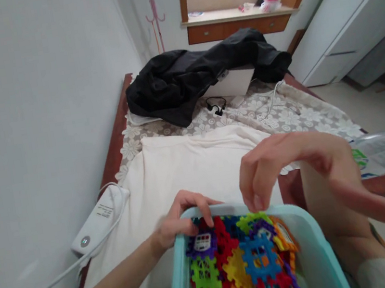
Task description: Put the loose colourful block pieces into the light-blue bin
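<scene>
In front of me is a light blue plastic basket [313,232] filled with colourful interlocking plastic blocks. Among them are a blue square block [247,257], a green one [205,275] and a purple one with a printed face [193,249]. My left hand [185,215] grips the basket's far left rim, fingers bent over the edge. Above the far right rim hovers my right hand [301,165], its fingers bent downward and its thumb stretched well away from them. No block shows in the right hand.
A cream cloth [198,157] covers the near part of the table. A white power strip [98,219] with a cord lies at the left edge. Farther back are a black garment [175,78] and black earphones [216,106]. A clear plastic bottle [384,152] lies at right.
</scene>
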### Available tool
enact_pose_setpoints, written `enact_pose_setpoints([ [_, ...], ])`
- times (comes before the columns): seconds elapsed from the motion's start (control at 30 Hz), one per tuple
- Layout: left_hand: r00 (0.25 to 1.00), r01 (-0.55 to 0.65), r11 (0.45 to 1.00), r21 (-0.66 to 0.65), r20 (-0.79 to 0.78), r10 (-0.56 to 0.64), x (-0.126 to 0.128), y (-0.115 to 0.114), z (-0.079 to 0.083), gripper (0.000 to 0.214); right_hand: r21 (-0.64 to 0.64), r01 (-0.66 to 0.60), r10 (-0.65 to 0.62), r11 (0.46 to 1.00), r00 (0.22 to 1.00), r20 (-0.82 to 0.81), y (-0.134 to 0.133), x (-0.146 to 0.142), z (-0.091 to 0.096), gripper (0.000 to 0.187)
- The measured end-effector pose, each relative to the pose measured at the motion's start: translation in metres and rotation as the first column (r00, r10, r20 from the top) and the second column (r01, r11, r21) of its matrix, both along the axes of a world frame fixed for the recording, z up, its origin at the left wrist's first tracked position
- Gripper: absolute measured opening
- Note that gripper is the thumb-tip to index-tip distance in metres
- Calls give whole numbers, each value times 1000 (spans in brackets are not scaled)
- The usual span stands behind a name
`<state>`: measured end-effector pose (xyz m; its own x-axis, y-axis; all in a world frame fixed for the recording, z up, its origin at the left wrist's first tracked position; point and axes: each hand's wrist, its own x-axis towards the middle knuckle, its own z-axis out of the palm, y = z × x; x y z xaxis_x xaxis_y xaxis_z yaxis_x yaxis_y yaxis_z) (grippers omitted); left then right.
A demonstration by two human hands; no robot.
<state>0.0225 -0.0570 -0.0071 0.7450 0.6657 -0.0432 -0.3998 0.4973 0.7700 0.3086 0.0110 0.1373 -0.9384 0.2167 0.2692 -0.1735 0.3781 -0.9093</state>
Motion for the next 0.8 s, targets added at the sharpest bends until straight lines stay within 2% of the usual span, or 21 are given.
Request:
enact_pose_setpoints([
  [0.1, 991, 128, 992, 5, 41, -128, 8, -17, -2, 28, -14, 43, -43, 999, 999, -30, 12, 0, -6, 62],
  [0.2, 991, 123, 992, -22, 62, -121, 12, -19, -7, 25, -18, 110, -109, 994, 994, 22, 39, -10, -36, 61],
  [0.27, 1000, 14, 998, -68, 23, -12, 9, -11, -9, 28, -38, 122, -120, 992, 991, 59, 57, -17, -60, 58],
  [0.33, 991, -132, 986, -98, -24, 131, 1, 5, -8, 34, -123, 59, -58, 991, 998, 12, 68, -24, -80, 65],
  [0.4, 964, -263, 961, -88, -64, 258, -9, 25, -5, 36, -199, -57, 45, 978, 997, -64, 70, -29, -89, 77],
  [0.43, 941, -334, 940, -61, -83, 329, -15, 35, -4, 35, -197, -103, 91, 975, 994, -67, 69, -33, -91, 82],
  [0.5, 894, -425, 904, 55, -133, 428, -24, 51, -4, 31, -112, -103, 107, 988, 994, 31, 63, -38, -88, 84],
  [0.57, 870, -435, 890, 135, -192, 454, -31, 61, -5, 28, 25, -42, 37, 999, 983, 181, 56, -42, -85, 84],
  [0.63, 866, -427, 891, 157, -214, 452, -33, 64, -7, 26, 121, 4, -36, 993, 965, 260, 51, -41, -83, 87],
  [0.73, 869, -423, 892, 162, -206, 449, -32, 63, -11, 26, 239, 62, -133, 969, 946, 295, 43, -37, -79, 89],
  [0.8, 868, -421, 890, 175, -207, 452, -31, 62, -15, 25, 319, 143, -230, 937, 940, 253, 34, -37, -73, 87],
])
